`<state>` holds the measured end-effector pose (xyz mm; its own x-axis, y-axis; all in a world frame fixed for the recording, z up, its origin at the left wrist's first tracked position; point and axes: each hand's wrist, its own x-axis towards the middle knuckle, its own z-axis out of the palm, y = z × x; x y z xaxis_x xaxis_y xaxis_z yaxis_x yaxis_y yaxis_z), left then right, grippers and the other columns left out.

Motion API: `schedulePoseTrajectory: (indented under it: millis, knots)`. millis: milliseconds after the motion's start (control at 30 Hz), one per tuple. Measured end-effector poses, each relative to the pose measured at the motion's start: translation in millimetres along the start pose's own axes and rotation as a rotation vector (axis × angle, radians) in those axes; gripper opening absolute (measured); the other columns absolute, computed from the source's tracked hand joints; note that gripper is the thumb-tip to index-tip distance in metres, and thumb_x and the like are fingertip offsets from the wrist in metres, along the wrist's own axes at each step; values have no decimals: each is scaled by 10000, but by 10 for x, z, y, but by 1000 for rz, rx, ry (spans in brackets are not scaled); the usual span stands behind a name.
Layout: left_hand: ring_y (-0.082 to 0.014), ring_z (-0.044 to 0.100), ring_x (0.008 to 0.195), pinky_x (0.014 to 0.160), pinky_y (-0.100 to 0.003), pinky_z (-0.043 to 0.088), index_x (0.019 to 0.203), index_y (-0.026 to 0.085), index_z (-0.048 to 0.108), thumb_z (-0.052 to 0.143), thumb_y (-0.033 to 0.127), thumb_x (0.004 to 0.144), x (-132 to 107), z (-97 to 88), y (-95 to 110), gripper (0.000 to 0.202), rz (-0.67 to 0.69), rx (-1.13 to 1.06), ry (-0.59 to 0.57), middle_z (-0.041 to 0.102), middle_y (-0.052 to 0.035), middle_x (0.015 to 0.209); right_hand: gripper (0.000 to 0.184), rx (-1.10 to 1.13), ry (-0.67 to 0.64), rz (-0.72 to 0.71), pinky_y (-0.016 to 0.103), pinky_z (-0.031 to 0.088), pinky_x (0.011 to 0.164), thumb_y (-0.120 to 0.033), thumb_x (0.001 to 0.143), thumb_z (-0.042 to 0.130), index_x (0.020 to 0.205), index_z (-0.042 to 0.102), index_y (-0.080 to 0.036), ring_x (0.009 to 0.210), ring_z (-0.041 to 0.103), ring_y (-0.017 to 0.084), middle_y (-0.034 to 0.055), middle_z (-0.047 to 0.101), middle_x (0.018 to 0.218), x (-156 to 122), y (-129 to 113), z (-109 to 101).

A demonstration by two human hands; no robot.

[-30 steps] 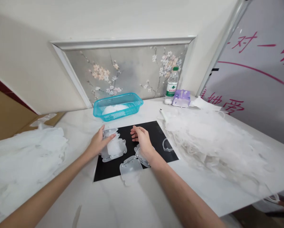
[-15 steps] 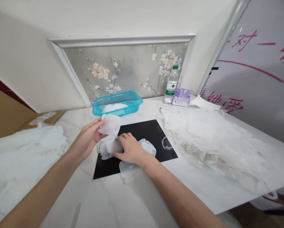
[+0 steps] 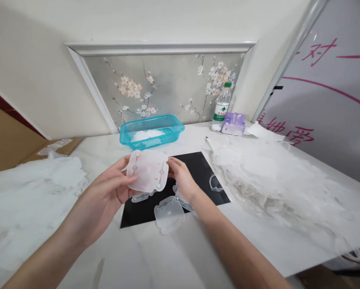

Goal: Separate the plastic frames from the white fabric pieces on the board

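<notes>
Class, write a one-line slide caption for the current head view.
Left hand holding a translucent piece above a black mat, right hand at the piece's edge, turquoise basket behind.

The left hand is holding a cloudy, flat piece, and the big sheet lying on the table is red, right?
Not quite: the big sheet on the table is black, as the head view shows. The left hand is holding a cloudy, flat piece.

Wht tbl (image 3: 132,261): blk mat (image 3: 201,172), blue bskt (image 3: 170,139), btl (image 3: 221,109), wht piles (image 3: 35,200).

Makeshift workroom: heaped translucent pieces (image 3: 270,172), floral wall panel (image 3: 169,86).
</notes>
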<state>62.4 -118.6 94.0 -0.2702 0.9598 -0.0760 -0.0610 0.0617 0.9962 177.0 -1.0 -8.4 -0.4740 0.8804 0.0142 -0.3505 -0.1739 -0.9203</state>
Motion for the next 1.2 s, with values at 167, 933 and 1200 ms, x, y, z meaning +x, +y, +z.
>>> schedulePoseTrajectory:
  millis: [167, 933, 1200]
  knots:
    - [-294, 580, 1123, 723, -282, 591, 1044, 221, 705, 694, 287, 727, 26, -54, -10, 325, -7, -24, -7, 616, -50, 1258, 524, 321, -96, 236, 248, 483, 566, -584, 901, 340, 897, 627, -145, 654, 603, 136, 52, 649, 798, 15, -188, -63]
    - [-140, 593, 539, 501, -252, 523, 818, 124, 627, 392, 144, 913, 276, 32, -192, 254, -319, -343, 126, 661, -55, 719, 416, -1087, -194, -793, 356, 433, 826, -474, 956, 394, 1118, 662, -200, 880, 552, 196, 83, 628, 935, -222, -101, 134]
    - [-197, 690, 760, 651, -276, 584, 1118, 34, 617, 394, 34, 866, 268, 18, -93, 337, -225, -334, 272, 716, -130, 907, 319, -1069, 232, -558, 378, 441, 872, -264, 951, 382, 1002, 669, -134, 953, 538, 233, 117, 651, 992, -152, 10, 20]
